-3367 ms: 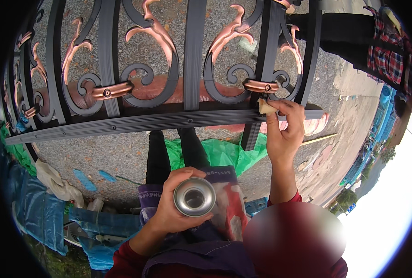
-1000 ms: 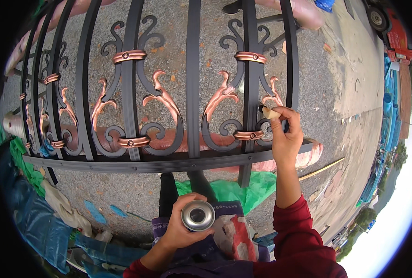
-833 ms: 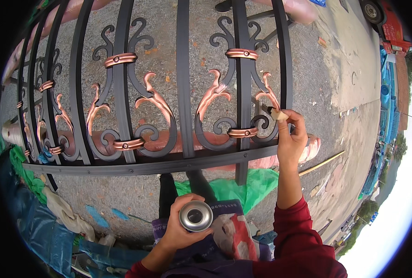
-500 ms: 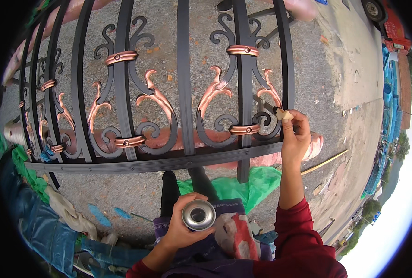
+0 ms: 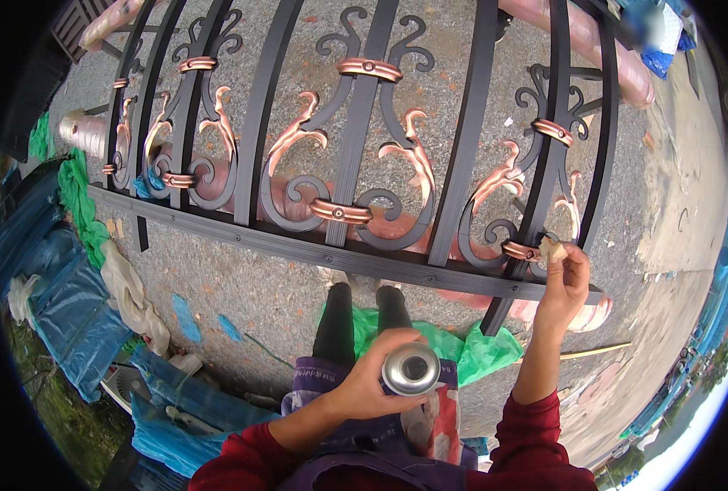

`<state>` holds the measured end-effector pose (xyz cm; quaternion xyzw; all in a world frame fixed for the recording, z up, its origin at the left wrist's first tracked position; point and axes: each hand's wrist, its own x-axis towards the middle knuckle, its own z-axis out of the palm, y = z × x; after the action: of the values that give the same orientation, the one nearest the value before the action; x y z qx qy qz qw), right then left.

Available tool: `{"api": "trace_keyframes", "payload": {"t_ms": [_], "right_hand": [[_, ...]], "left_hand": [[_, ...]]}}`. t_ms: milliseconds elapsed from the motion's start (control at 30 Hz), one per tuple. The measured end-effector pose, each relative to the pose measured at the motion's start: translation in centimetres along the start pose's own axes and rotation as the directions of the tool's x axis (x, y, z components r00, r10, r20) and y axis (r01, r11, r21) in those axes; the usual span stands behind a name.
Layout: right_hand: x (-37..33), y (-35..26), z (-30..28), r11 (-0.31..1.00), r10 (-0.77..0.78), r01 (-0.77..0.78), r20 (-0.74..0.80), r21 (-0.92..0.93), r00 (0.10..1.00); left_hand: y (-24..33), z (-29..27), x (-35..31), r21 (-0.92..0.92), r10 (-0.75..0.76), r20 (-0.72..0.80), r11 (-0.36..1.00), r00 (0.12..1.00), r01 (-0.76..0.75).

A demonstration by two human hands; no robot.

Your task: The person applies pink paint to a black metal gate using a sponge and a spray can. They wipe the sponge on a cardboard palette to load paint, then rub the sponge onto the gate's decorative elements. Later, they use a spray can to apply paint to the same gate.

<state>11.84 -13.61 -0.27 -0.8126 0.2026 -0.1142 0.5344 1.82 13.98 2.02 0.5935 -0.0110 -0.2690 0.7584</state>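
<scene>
My left hand (image 5: 374,372) is wrapped round a can (image 5: 410,369) with a silver, ringed round end facing up, held in front of my apron (image 5: 319,376). My right hand (image 5: 567,282) pinches a small pale yellow pad (image 5: 551,249), perhaps a bit of sponge or folded cloth. The pad is at the right end of a lower copper-coloured collar (image 5: 520,250) on the black metal railing (image 5: 364,155); whether it touches is hard to tell. Scrolls and copper-coloured leaf shapes (image 5: 417,164) decorate the railing between its upright bars.
Pink-wrapped rolls (image 5: 593,311) lie beneath the railing. Green sheeting (image 5: 486,352) lies by my feet, and blue plastic sheeting (image 5: 81,319) is heaped at the left. A thin wooden stick (image 5: 597,350) rests on the ground at the right.
The view has shifted, so the railing sits differently in it. My right hand with the pad has gone from the rightmost lower scroll to the lower copper-coloured collar. My left hand still holds the can.
</scene>
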Motion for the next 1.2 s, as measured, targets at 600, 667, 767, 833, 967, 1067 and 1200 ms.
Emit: {"api": "trace_keyframes", "payload": {"t_ms": [600,667,767,833,967,1067,1200], "right_hand": [[2.5,-4.7,10.3,0.974,-0.205,0.223,0.252,-0.045,0.946],[2.9,-5.0,10.8,0.970,-0.208,0.234,0.270,-0.068,0.940],[3.3,-5.7,11.6,0.978,-0.169,0.197,0.286,-0.071,0.943],[3.2,-6.0,11.9,0.989,-0.118,0.137,0.269,-0.055,0.956],[2.7,-6.0,12.1,0.999,-0.037,0.031,0.262,0.026,0.964],[1.9,-6.6,11.9,0.999,-0.032,0.024,0.252,0.034,0.967],[0.7,-7.5,12.1,0.997,0.068,-0.073,0.240,0.015,0.968]], "left_hand": [[0.1,-3.8,-1.7,0.003,0.033,-0.053,0.999,0.998,-0.033],[0.1,-4.2,-1.8,-0.002,0.048,-0.057,0.999,0.997,-0.048],[0.0,-4.8,-2.2,-0.009,0.051,-0.058,0.999,0.997,-0.051],[0.0,-5.2,-2.5,-0.015,0.045,-0.063,0.999,0.997,-0.046],[0.5,-5.9,-2.9,-0.014,0.047,-0.086,0.999,0.995,-0.048],[1.0,-6.4,-3.3,-0.011,0.060,-0.100,0.998,0.993,-0.061],[1.7,-7.4,-3.5,-0.026,0.080,-0.117,0.996,0.990,-0.083]]}}
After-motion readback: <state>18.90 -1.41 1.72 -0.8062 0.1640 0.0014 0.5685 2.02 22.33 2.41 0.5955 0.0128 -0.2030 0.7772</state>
